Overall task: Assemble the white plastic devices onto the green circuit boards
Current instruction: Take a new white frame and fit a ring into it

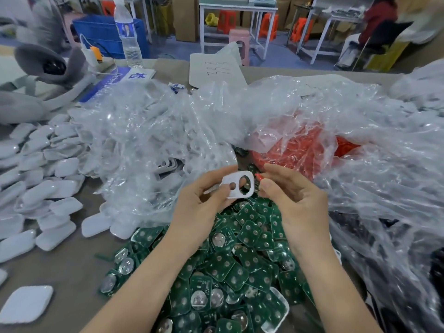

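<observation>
The left hand (199, 200) pinches a white plastic cover (237, 186); the right hand (293, 200) pinches a small red part (259, 177) just beside it, above the green circuit boards (240, 260).

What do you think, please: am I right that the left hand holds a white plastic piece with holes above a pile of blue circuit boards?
Not quite: the circuit boards are green, not blue. The head view shows the left hand holding the white plastic piece with holes above that pile, while the right hand pinches a small red part.
</observation>
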Tool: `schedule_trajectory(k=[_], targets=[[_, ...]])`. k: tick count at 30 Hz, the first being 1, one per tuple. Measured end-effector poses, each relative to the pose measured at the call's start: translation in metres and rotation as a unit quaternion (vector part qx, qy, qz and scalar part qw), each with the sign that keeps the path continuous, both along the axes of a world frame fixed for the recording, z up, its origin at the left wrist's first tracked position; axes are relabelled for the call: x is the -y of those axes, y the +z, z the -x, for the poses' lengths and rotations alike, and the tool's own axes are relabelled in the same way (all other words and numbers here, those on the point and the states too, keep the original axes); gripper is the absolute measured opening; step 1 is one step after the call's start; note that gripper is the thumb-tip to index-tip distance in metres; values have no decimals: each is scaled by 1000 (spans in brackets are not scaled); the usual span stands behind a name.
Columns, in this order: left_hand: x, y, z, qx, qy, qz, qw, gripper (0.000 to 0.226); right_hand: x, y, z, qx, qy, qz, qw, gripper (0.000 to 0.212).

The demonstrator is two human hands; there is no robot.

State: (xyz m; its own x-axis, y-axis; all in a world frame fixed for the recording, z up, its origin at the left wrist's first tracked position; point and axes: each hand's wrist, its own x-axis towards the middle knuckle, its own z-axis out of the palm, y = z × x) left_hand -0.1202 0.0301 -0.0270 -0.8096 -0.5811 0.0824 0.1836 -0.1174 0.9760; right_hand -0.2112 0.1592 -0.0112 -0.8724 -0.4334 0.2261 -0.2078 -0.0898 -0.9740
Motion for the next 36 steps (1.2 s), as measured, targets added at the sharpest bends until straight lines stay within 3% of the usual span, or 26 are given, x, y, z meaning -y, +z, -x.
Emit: schedule_trajectory(k=[3, 6, 12, 16, 20, 29, 36], targets=[[-3, 2, 1, -24, -44, -117, 992, 23, 1, 1, -2, 30, 34, 28, 999, 22], [-7, 3, 0, -40, -121, -194, 973, 29, 0, 0, -5, -27, 26, 10, 999, 23], [-10, 1, -3, -11, -153, -141, 978, 33, 0, -1, -8, -152, 2, -23, 988, 21], [-8, -2, -3, 3, -146, -77, 986, 38, 2, -3, -7, -314, -69, -72, 944, 20], [-8, -4, -4, 6, -148, -57, 987, 34, 3, -6, -8, -394, -69, -91, 912, 20], [-6, -7, -7, 50, -141, -73, 986, 37, 3, -9, -7, -412, -57, -119, 901, 15], [-7, -5, -5, 24, -136, -120, 983, 28, 3, -11, -7, -423, -45, -119, 897, 12]])
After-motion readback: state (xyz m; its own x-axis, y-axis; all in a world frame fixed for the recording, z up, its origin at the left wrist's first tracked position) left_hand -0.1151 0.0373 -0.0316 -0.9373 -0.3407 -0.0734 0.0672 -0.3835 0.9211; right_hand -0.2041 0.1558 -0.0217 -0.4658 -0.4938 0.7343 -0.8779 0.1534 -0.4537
